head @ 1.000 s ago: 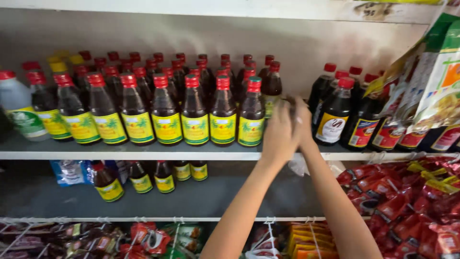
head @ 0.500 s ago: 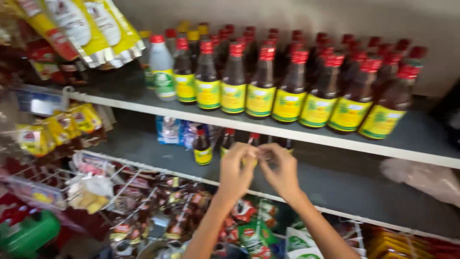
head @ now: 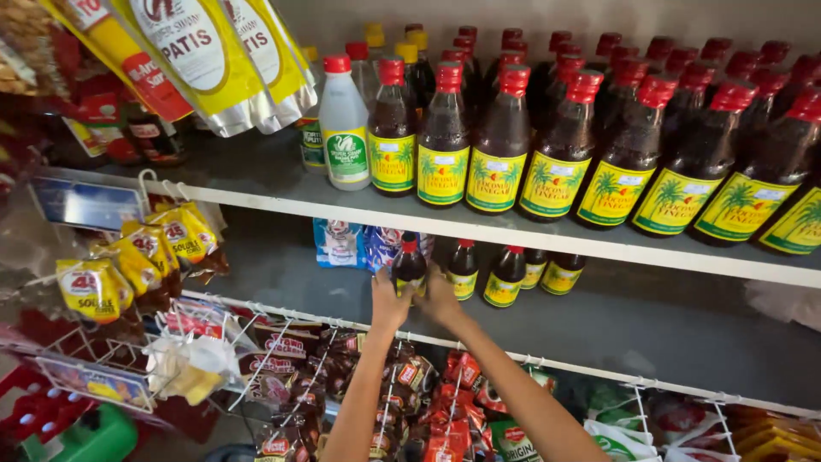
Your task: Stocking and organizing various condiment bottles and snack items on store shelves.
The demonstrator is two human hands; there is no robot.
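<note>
Your left hand (head: 390, 304) and right hand (head: 440, 299) both clasp the small dark bottle (head: 410, 265); similar bottles (head: 505, 275) at 3 o'clock.

Grey shop shelves (head: 282, 184) against a pale, perhaps plastered, wall (head: 342, 17)

Dark small bottle (head: 410, 267) with red cap and yellow label; white shelf (head: 547, 248); yellow pouches (head: 214, 60).

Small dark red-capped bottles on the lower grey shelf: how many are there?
4. One small dark red-capped bottle sits between both hands; three stand in a row to its right. More may hide behind.
</note>
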